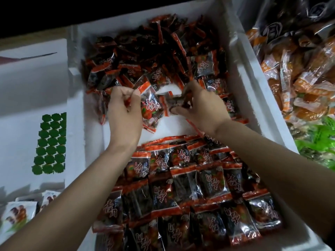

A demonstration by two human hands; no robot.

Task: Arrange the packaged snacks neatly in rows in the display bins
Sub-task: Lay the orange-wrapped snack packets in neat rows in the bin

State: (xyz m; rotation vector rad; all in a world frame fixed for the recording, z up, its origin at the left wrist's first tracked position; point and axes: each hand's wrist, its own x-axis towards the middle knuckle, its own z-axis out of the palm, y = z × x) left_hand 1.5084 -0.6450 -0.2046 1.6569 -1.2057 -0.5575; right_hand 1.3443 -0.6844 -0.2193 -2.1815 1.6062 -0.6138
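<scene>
Left hand (125, 113) around red-edged packet (150, 108), right hand (201, 107) around dark packet (176, 103)

The single camera rides on my head, facing forward and steeply down, close above the white bin (252, 84). My forearms (87, 187) enter from the near edge. Its wide lens also catches the white box (27, 84) on the left and the orange packets (308, 84) on the right.

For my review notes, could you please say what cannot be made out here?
Head view:
- Blurred packet in the right hand: motion blur hides its print.
- Printed packet the left hand pinches: fingers cover its corner.
- White bin: near end cut by bottom edge.
- Orange packets: cut by right edge.
</scene>
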